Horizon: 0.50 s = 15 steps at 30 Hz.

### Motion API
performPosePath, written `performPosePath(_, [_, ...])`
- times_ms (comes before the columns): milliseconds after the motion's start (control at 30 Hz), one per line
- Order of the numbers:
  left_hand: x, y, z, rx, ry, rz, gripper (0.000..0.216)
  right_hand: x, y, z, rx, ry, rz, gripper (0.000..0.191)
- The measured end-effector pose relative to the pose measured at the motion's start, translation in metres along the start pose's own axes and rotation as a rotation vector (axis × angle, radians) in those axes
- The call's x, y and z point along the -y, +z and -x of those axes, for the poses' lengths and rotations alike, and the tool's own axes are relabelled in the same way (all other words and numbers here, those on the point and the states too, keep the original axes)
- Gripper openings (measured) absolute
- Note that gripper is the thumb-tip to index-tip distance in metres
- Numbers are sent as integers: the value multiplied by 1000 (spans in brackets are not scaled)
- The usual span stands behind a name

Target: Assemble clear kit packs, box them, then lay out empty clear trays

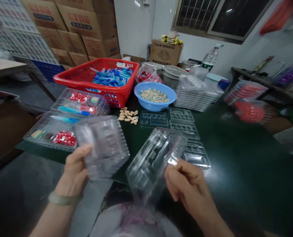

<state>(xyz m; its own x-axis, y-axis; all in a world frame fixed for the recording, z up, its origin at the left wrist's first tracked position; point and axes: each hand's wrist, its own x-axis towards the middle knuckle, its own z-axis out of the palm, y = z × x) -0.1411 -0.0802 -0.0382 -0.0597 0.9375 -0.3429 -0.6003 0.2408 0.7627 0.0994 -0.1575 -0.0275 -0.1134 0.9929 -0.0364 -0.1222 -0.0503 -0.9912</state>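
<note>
My left hand (76, 168) grips a thick stack of clear plastic trays (107, 144), held up above the near table edge and blurred by motion. In my right hand (185, 184) is a clear plastic tray (151, 161), pinched at its right side and tilted; whether it is one tray or more I cannot tell. Just beyond it, several clear trays (195, 154) lie flat on the dark green table. To the left, filled trays (62, 131) are stacked, with red dotted packets, blue-handled tools and small striped blocks inside.
Behind my hands stand a red basket (94, 85) of blue tools and a blue bowl (155, 107) of small striped pieces. Peanut-like pieces (128, 115) lie in front of the bowl. A stack of clear trays (195, 95) and a plastic bottle (210, 58) are at the back right.
</note>
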Motion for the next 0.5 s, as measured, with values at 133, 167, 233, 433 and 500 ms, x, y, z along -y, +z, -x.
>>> performPosePath(133, [-11, -8, -10, 9, 191, 142, 39, -47, 17, -26, -245, 113, -459, 21])
performPosePath(167, [-12, -8, -10, 11, 198, 142, 38, -56, 24, -35, -297, 147, -535, 21])
performPosePath(233, [-11, -8, -8, 14, 172, 132, 38, -68, 36, -49, -371, 219, -656, 19])
performPosePath(433, [-3, -13, -2, -44, 93, 109, 46, -69, 41, -66, -494, 339, -872, 8])
performPosePath(500, [2, -12, 1, -57, 38, 70, 43, -69, 38, -69, -519, 364, -908, 8])
